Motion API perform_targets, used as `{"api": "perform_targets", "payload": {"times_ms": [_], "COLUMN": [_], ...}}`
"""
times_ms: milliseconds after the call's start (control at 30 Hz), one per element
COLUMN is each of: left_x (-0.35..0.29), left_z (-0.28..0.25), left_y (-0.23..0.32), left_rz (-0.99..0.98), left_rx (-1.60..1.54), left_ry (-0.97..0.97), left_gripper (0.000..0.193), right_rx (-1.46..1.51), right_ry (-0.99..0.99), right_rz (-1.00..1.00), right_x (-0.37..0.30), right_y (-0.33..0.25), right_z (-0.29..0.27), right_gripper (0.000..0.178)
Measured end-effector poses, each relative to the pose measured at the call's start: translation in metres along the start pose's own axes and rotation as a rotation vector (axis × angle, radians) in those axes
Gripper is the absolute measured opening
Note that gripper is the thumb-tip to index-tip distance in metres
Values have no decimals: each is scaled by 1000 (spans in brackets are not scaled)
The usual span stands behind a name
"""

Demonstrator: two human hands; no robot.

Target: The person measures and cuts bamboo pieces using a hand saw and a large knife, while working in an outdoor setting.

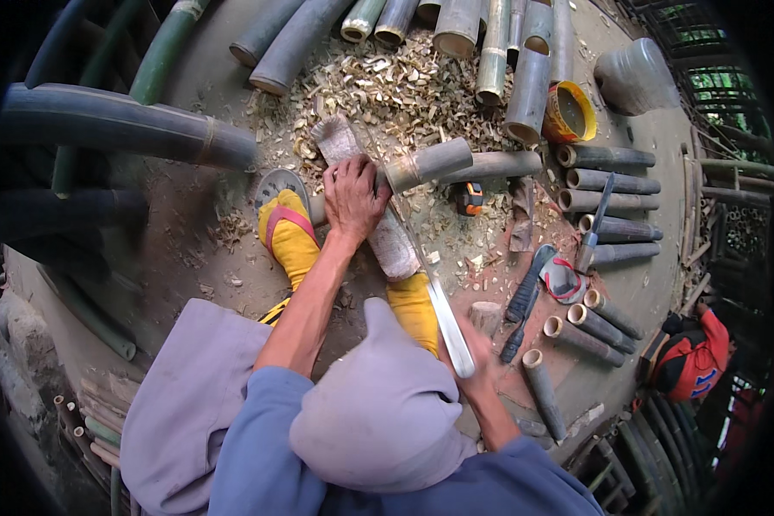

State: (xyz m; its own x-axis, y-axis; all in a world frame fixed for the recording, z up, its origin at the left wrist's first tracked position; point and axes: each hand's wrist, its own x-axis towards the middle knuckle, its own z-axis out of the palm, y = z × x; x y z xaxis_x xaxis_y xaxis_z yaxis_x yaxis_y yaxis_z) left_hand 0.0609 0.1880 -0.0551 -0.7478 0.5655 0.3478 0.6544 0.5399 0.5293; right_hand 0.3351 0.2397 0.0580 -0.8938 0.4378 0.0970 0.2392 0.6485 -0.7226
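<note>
My left hand (353,198) is closed over a short grey-green bamboo tube (434,163), pressing it onto a worn wooden block (390,245). The tube lies crosswise on the block, its cut end pointing right. A long, thin saw (449,327) with a pale, wide metal end runs along the right side of my left hand, across the tube. At its near end my right hand (476,348) is closed on it, smeared by motion; the grip itself is partly hidden. My feet, in yellow socks (294,249), flank the block.
Bamboo shavings (387,86) cover the ground ahead. Longer bamboo tubes (301,43) lie beyond, with a yellow-rimmed bucket (569,112). To the right are an orange tape measure (469,199), a knife (600,215), a loose sandal (563,279) and several cut tubes (611,179). A person in red (692,357) is farther right.
</note>
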Motion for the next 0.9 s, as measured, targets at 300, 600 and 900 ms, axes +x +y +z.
{"api": "perform_targets", "payload": {"times_ms": [300,600,900], "left_x": [-3,-2,1], "left_z": [-13,-3,3], "left_y": [-4,-14,-3], "left_rz": [-32,9,-9], "left_rx": [14,-7,-17], "left_ry": [-104,37,40], "left_gripper": [35,28,29], "right_rx": [-90,61,76], "right_ry": [-52,26,-2], "right_rz": [124,59,60], "right_x": [-72,11,49], "right_y": [-45,-10,5], "right_z": [-54,-2,15], "right_gripper": [41,46,46]}}
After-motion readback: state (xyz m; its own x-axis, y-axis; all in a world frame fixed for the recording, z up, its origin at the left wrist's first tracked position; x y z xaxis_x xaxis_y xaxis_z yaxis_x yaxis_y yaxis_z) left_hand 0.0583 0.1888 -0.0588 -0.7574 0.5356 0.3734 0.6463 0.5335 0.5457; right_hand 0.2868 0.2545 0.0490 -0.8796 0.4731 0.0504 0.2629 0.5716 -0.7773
